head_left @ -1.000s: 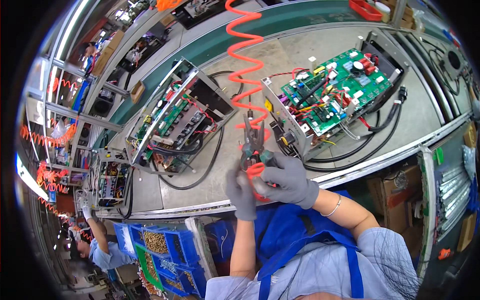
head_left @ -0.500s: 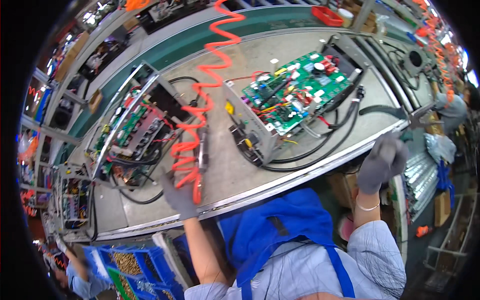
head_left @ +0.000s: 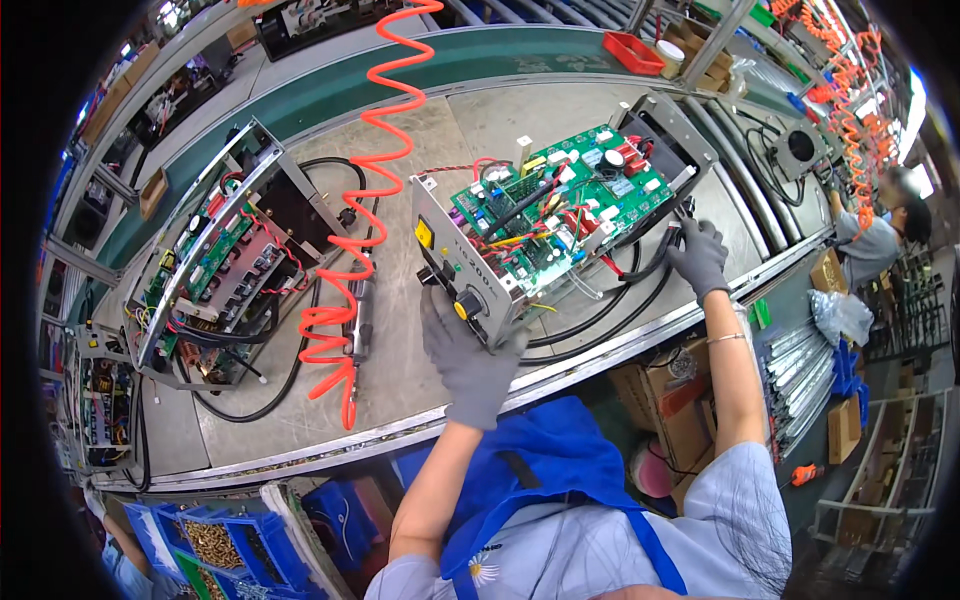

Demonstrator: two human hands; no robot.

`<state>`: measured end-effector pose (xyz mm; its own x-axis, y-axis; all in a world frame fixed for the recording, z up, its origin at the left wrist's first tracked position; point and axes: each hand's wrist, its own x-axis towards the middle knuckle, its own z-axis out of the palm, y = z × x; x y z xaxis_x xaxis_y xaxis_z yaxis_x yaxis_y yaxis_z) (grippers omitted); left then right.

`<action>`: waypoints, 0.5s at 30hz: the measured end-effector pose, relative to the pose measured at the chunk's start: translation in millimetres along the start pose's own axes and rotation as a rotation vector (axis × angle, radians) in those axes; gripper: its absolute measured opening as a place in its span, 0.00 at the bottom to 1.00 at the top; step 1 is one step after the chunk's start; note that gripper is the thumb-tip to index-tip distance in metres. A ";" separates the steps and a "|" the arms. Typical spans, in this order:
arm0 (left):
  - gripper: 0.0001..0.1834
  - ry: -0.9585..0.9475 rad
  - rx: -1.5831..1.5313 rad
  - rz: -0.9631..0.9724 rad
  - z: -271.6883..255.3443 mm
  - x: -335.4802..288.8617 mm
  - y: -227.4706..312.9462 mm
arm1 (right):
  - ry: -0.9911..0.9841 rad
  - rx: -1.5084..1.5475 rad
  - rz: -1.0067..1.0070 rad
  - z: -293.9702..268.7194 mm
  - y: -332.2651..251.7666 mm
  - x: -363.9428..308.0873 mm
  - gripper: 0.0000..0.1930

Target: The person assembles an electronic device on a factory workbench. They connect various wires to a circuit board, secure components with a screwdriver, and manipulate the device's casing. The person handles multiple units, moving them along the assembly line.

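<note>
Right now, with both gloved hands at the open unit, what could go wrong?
The circuit board is uncovered, so the left hand or right hand might catch its exposed wires.

The black cable loops close to the bench edge; if the unit is shifted, it could snag or slip over.

The orange coiled hose hangs to the left hand's left and might tangle with a turning unit.
</note>
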<state>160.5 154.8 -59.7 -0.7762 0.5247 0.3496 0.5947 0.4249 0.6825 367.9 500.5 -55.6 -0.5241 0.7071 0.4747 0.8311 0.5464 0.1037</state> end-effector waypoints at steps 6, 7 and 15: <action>0.54 -0.181 0.142 0.161 13.4 23.4 -32.0 | -0.255 1.195 0.258 18.0 -1.8 60.0 0.15; 0.52 -0.228 0.127 0.159 12.0 32.1 -36.0 | -0.252 1.190 0.295 18.6 1.5 51.4 0.15; 0.40 -0.221 -0.041 0.070 -3.7 112.6 -103.3 | -0.098 1.161 0.247 -23.1 -62.0 13.2 0.14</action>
<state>10.9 167.2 -88.4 -0.6658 0.7024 0.2517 0.6331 0.3533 0.6887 313.7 465.6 -35.6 -0.4271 0.8542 0.2967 0.2729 0.4346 -0.8583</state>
